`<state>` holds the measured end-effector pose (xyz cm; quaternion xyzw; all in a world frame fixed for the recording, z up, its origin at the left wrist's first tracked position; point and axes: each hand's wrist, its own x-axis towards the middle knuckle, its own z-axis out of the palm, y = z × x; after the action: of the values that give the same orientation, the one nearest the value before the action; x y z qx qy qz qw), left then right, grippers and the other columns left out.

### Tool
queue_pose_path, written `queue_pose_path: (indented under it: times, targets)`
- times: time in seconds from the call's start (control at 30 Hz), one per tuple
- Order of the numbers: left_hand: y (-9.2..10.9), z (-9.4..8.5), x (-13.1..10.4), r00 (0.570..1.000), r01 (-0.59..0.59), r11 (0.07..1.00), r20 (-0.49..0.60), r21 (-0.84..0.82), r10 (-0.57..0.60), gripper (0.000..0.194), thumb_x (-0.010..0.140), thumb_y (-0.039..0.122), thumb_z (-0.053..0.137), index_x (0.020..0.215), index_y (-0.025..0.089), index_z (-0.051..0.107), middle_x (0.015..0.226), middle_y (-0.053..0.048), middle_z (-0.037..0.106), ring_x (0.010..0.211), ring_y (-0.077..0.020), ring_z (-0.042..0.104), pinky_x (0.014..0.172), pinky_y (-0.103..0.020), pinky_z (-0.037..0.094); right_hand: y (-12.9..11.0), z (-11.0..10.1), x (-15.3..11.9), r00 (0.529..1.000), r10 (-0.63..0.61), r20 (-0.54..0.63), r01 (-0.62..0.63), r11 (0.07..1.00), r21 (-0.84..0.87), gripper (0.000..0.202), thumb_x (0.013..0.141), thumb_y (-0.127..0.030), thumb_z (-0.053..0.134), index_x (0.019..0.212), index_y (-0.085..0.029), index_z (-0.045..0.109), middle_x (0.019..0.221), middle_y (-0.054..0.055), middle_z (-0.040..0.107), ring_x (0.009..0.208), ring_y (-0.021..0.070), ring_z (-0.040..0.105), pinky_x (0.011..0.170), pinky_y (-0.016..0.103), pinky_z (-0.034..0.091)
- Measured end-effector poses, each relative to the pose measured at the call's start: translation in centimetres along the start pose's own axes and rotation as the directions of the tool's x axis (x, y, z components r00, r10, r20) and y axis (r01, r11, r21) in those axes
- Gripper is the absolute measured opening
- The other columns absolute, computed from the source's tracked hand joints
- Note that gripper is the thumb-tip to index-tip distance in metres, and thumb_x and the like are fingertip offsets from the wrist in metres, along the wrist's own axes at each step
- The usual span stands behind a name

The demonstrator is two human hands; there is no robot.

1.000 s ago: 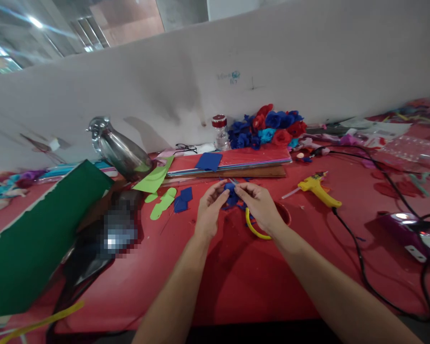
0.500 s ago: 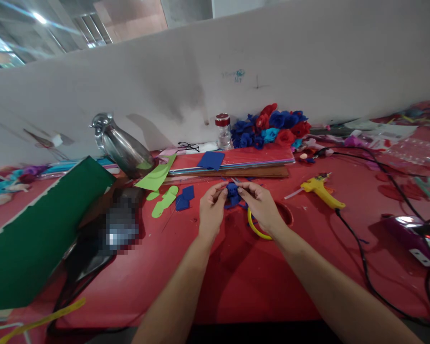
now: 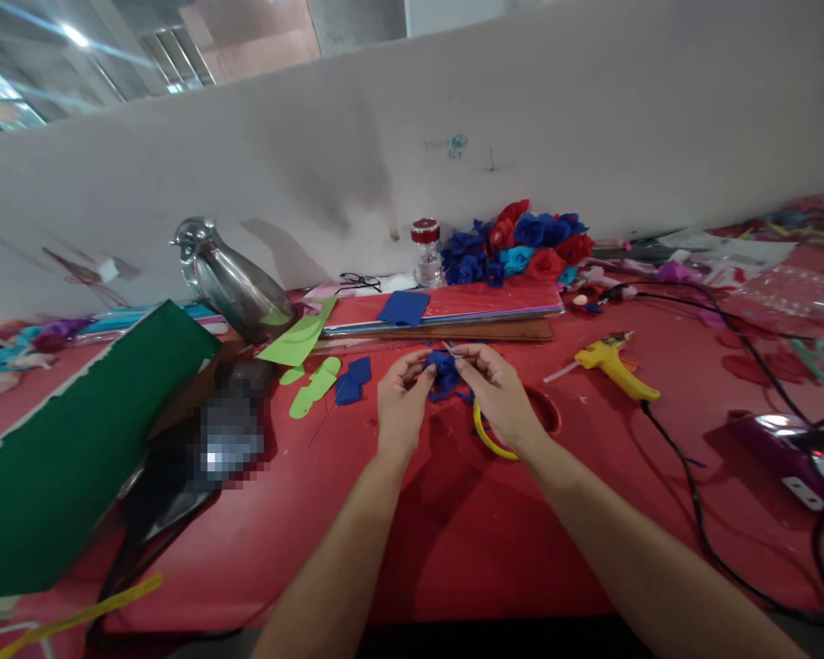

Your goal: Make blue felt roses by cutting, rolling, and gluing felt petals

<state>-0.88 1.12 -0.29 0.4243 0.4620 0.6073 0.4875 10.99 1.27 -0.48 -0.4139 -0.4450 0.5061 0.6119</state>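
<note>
Between my two hands a small dark-blue paper flower is pinched above the red table. My left hand grips its left side with thumb and fingertips. On the other side my right hand holds it by thumb and fingers. A thin pale tip sticks up beside the right fingers; I cannot tell what it belongs to. Scissors with yellow handles lie partly under my right hand, their blades hidden. Blue paper scraps lie beneath the flower. Blue paper pieces and green paper petals rest to the left.
A yellow glue gun lies at right, its black cord running to a purple power strip. Behind are stacked paper sheets, a glass jar and finished paper flowers. A steel jug and green board stand left.
Both hands stay on the blue flower with slight finger shifts. The flower looks turned a little, and the pale tip beside the right fingers shows more clearly.
</note>
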Motion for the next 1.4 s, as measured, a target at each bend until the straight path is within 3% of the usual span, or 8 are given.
queue_pose_path:
  times: [0.23, 0.37, 0.57, 0.8, 1.1, 1.27, 1.4]
  targets:
    - [0.1, 0.2, -0.2, 0.999, -0.032, 0.999, -0.032, 0.013, 0.032, 0.029, 0.073, 0.024, 0.067, 0.101, 0.017, 0.066, 0.092, -0.006, 0.074, 0.079, -0.0147, 0.067, 0.075, -0.028, 0.053, 0.3, -0.1, 0.3, 0.996, 0.09, -0.021, -0.089, 0.996, 0.028, 0.025, 0.061, -0.036, 0.076, 0.076, -0.021, 0.061, 0.076, -0.001, 0.064, 0.071, 0.0139, 0.058, 0.071, 0.029, 0.047]
    - [0.0, 0.4, -0.4, 0.999, -0.053, 0.999, -0.009, 0.005, 0.053, 0.027, 0.072, 0.024, 0.068, 0.099, 0.018, 0.067, 0.093, -0.006, 0.074, 0.081, -0.0155, 0.068, 0.077, -0.029, 0.053, 0.3, -0.3, 0.4, 0.995, 0.094, 0.035, -0.094, 0.996, 0.001, 0.02, 0.062, -0.036, 0.074, 0.071, -0.021, 0.063, 0.071, -0.001, 0.064, 0.069, 0.0145, 0.057, 0.068, 0.028, 0.047]
    - [-0.2, 0.5, -0.6, 0.997, -0.078, 0.996, -0.02, 0.037, 0.079, 0.026, 0.072, 0.022, 0.068, 0.097, 0.018, 0.066, 0.09, -0.005, 0.074, 0.078, -0.0143, 0.066, 0.075, -0.027, 0.053, 0.1, -0.3, 0.2, 0.994, 0.108, 0.028, -0.108, 0.994, -0.001, 0.019, 0.06, -0.035, 0.075, 0.069, -0.021, 0.066, 0.069, -0.001, 0.065, 0.067, 0.0152, 0.057, 0.067, 0.029, 0.047]
    - [0.1, 0.4, -0.4, 0.998, 0.056, 0.991, -0.02, -0.12, -0.058, 0.027, 0.072, 0.029, 0.069, 0.096, 0.018, 0.066, 0.081, -0.002, 0.071, 0.068, -0.0116, 0.063, 0.066, -0.024, 0.051, 0.1, -0.1, 0.2, 0.987, 0.16, 0.031, -0.162, 0.983, 0.083, 0.018, 0.061, -0.035, 0.075, 0.066, -0.02, 0.066, 0.062, -0.003, 0.062, 0.062, 0.0126, 0.055, 0.066, 0.027, 0.045]
    - [0.3, 0.3, -0.1, 0.981, 0.193, 0.955, 0.043, -0.225, -0.188, 0.03, 0.074, 0.034, 0.066, 0.1, 0.019, 0.064, 0.082, -0.002, 0.07, 0.059, -0.0105, 0.063, 0.063, -0.026, 0.051, -0.2, -0.5, 0.6, 0.939, 0.342, -0.02, -0.324, 0.905, 0.276, 0.018, 0.052, -0.029, 0.077, 0.059, -0.021, 0.062, 0.054, -0.005, 0.06, 0.053, 0.0107, 0.052, 0.056, 0.025, 0.043]
    - [0.1, -0.2, 0.1, 0.981, 0.19, 0.98, 0.05, -0.057, -0.187, 0.029, 0.07, 0.028, 0.066, 0.098, 0.019, 0.068, 0.093, -0.004, 0.072, 0.053, -0.0086, 0.058, 0.052, -0.022, 0.044, 0.0, -1.1, 1.1, 0.923, 0.385, -0.02, -0.361, 0.882, 0.302, 0.017, 0.055, -0.028, 0.076, 0.061, -0.022, 0.062, 0.056, -0.004, 0.062, 0.053, 0.0113, 0.055, 0.056, 0.025, 0.044]
    - [-0.4, -0.3, 0.2, 0.984, 0.114, 0.987, 0.123, 0.112, -0.128, 0.02, 0.064, 0.022, 0.072, 0.083, 0.016, 0.072, 0.082, -0.004, 0.072, 0.063, -0.0118, 0.059, 0.065, -0.025, 0.047, 0.1, -1.4, 1.3, 0.923, 0.384, -0.006, -0.365, 0.884, 0.293, 0.017, 0.056, -0.029, 0.075, 0.064, -0.022, 0.062, 0.057, -0.004, 0.062, 0.052, 0.0114, 0.055, 0.056, 0.026, 0.043]
